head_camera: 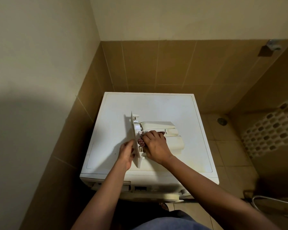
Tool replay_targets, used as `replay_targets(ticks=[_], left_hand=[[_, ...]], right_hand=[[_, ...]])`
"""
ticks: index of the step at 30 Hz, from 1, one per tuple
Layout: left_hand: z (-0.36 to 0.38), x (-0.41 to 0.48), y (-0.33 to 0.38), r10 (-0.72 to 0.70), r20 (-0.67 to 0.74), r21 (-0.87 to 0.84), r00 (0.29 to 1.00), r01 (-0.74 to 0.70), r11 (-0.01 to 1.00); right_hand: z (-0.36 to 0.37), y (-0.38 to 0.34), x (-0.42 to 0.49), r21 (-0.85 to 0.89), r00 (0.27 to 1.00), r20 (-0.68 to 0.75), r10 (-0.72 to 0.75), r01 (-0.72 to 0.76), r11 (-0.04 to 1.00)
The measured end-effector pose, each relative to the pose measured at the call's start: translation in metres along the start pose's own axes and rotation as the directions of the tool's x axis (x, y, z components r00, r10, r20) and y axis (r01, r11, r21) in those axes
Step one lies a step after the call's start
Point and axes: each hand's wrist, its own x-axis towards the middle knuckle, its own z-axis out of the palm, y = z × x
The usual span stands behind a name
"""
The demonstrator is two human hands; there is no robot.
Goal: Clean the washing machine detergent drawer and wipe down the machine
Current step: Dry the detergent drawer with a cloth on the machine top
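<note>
The cream detergent drawer (161, 126) lies on the white top of the washing machine (156, 105), its front panel turned left and standing on edge. My left hand (127, 152) grips the lower end of that front panel. My right hand (155, 145) holds a red patterned cloth (141, 141) bunched against the drawer just behind the panel. Most of the cloth is hidden under my fingers.
The machine stands in a corner, with a cream wall at the left and brown tiles behind. To the right lie a tiled floor with a drain (221, 121), a perforated mat (271, 130) and a metal hose (273, 199).
</note>
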Motion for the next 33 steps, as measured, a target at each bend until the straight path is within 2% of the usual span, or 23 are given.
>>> replay_targets(ticks=[2, 5, 7, 10, 13, 16, 19, 21, 23, 24, 26, 28, 29, 30, 31, 32, 33], left_hand=[[0.001, -0.004, -0.001, -0.105, 0.019, 0.024, 0.994, 0.105, 0.994], [0.005, -0.009, -0.001, -0.195, 0.107, -0.046, 0.975, 0.201, 0.978], [0.010, -0.012, 0.004, -0.171, 0.167, -0.112, 0.971, 0.191, 0.975], [0.020, -0.013, 0.020, -0.058, 0.214, -0.195, 0.975, 0.101, 0.976], [0.029, -0.014, 0.044, 0.017, 0.178, -0.238, 0.984, 0.026, 0.971], [0.034, -0.014, 0.061, 0.061, 0.059, -0.120, 0.996, -0.054, 0.991], [0.037, -0.012, 0.069, 0.091, 0.001, -0.004, 0.996, -0.091, 0.996], [0.036, -0.013, 0.073, 0.122, -0.029, 0.051, 0.992, -0.120, 0.991], [0.035, -0.015, 0.076, 0.160, -0.044, 0.083, 0.986, -0.156, 0.984], [0.035, -0.016, 0.077, 0.177, -0.050, 0.085, 0.983, -0.173, 0.981], [0.035, -0.017, 0.080, 0.204, -0.059, 0.100, 0.977, -0.198, 0.975], [0.034, -0.016, 0.081, 0.220, -0.067, 0.145, 0.973, -0.209, 0.967], [0.034, -0.015, 0.082, 0.229, -0.068, 0.172, 0.971, -0.215, 0.961], [0.034, -0.015, 0.084, 0.242, -0.071, 0.202, 0.968, -0.223, 0.954], [0.035, -0.015, 0.085, 0.253, -0.069, 0.236, 0.965, -0.231, 0.944], [0.035, -0.014, 0.087, 0.264, -0.064, 0.277, 0.962, -0.237, 0.931], [0.036, -0.014, 0.088, 0.279, -0.058, 0.319, 0.959, -0.247, 0.915]], right_hand=[[-0.007, 0.003, 0.002, 0.076, 0.999, -0.033, 0.040, -0.037, 0.996], [-0.025, 0.012, 0.010, 0.194, 0.991, -0.095, 0.098, -0.078, 0.978], [-0.034, 0.021, 0.015, 0.310, 0.982, -0.115, 0.151, -0.109, 0.944], [-0.044, 0.032, 0.019, 0.523, 0.966, -0.096, 0.239, -0.156, 0.838], [-0.056, 0.037, 0.022, 0.678, 0.936, -0.079, 0.343, -0.202, 0.707], [-0.067, 0.043, 0.020, 0.818, 0.917, -0.021, 0.399, -0.214, 0.533], [-0.079, 0.054, 0.014, 0.890, 0.880, 0.116, 0.461, -0.298, 0.345], [-0.087, 0.065, 0.011, 0.950, 0.825, 0.184, 0.534, -0.288, 0.118], [-0.097, 0.076, 0.011, 0.965, 0.751, 0.261, 0.607, -0.178, -0.194], [-0.103, 0.082, 0.012, 0.944, 0.733, 0.284, 0.618, -0.100, -0.316], [-0.116, 0.088, 0.018, 0.910, 0.700, 0.296, 0.650, 0.000, -0.415], [-0.130, 0.085, 0.025, 0.931, 0.641, 0.307, 0.703, -0.049, -0.362], [-0.135, 0.080, 0.029, 0.956, 0.614, 0.283, 0.737, -0.116, -0.270], [-0.139, 0.072, 0.034, 0.972, 0.608, 0.223, 0.762, -0.200, -0.126], [-0.141, 0.064, 0.039, 0.954, 0.623, 0.140, 0.769, -0.293, 0.064], [-0.140, 0.054, 0.043, 0.896, 0.666, 0.070, 0.743, -0.370, 0.248], [-0.138, 0.043, 0.046, 0.810, 0.741, 0.031, 0.671, -0.412, 0.417]])
